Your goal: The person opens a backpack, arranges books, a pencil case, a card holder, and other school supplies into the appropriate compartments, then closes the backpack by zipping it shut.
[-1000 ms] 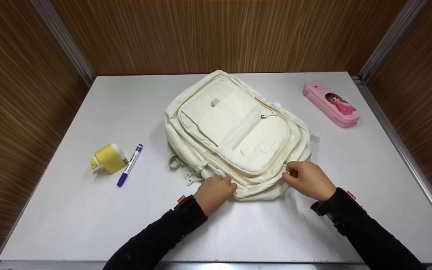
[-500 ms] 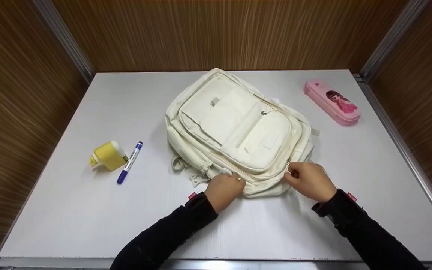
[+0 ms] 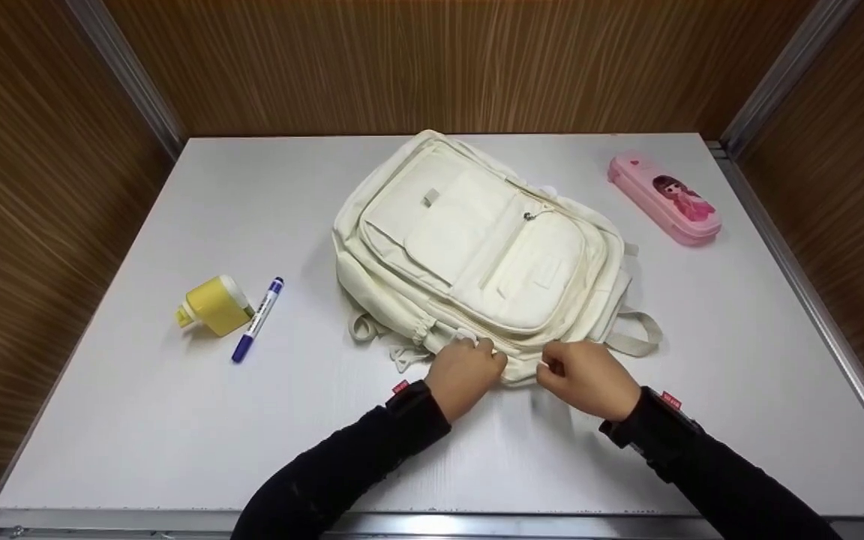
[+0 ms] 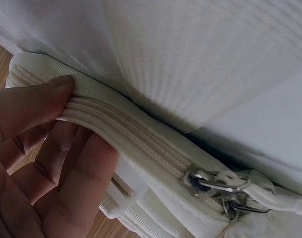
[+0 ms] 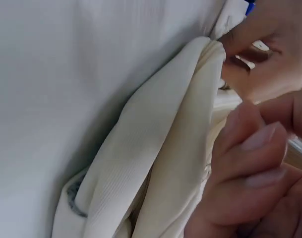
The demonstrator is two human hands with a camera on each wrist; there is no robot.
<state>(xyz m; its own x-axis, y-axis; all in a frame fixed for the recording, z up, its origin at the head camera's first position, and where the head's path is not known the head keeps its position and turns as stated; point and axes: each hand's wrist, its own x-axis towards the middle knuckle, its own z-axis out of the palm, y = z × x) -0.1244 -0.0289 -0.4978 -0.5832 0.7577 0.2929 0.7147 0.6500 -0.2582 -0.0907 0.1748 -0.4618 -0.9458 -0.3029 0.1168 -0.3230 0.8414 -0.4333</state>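
A cream backpack (image 3: 469, 232) lies on its back, tilted, on the white table. My left hand (image 3: 468, 377) grips its near edge. In the left wrist view, the thumb (image 4: 51, 99) and fingers pinch the zippered edge, and metal zipper sliders (image 4: 203, 181) lie further along it. Close to its right, my right hand (image 3: 589, 377) is at the same near edge, thumb and forefinger pinched at the zipper line. The zipper pull there is hidden by the fingers. In the right wrist view, curled fingers (image 5: 255, 168) are beside the folded cream fabric (image 5: 185, 129).
On the left lie a yellow bottle-shaped thing (image 3: 216, 306) with a white end and a blue-and-white marker (image 3: 258, 320). A pink pencil case (image 3: 663, 199) lies at the back right. One strap (image 3: 640, 337) sticks out beside the backpack. Wood-grain panels (image 3: 432, 67) surround the table.
My right hand has moved left along the backpack's zippered edge, away from the right corner, and a strap shows there now. My left hand has shifted slightly right along the edge.
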